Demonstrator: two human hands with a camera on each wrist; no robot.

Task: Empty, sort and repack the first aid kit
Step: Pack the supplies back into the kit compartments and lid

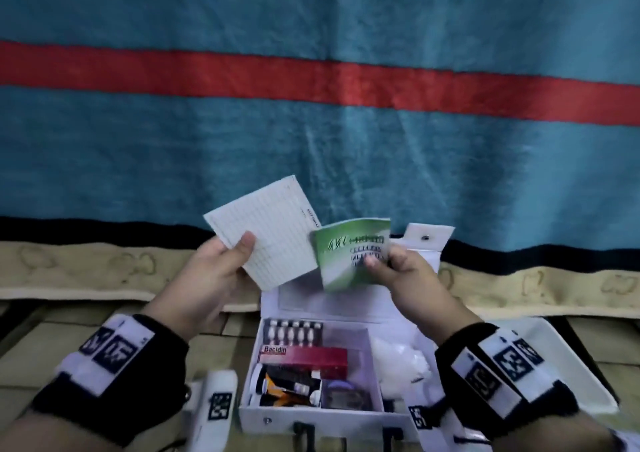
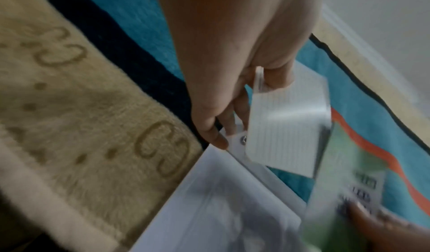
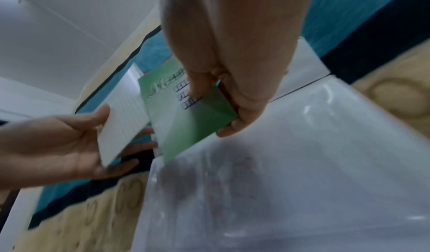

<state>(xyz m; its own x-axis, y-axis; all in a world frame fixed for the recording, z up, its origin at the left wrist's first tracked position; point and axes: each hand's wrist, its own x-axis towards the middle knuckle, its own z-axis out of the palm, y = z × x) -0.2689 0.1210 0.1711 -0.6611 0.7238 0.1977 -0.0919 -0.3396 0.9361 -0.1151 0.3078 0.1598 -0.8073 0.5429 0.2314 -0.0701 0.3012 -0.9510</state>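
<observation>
The white first aid kit box stands open in front of me, its lid raised behind. Inside lie a blister strip of pills, a red Bacidin carton, small bottles and a clear round case. My left hand pinches a white lined card above the kit; the same card shows in the left wrist view. My right hand grips a green booklet, also seen as the booklet from the right wrist.
A white cotton wad lies right of the box. A white tray sits at the right. A teal blanket with a red stripe and a beige patterned border lies beyond the kit. A white tagged device rests left of the box.
</observation>
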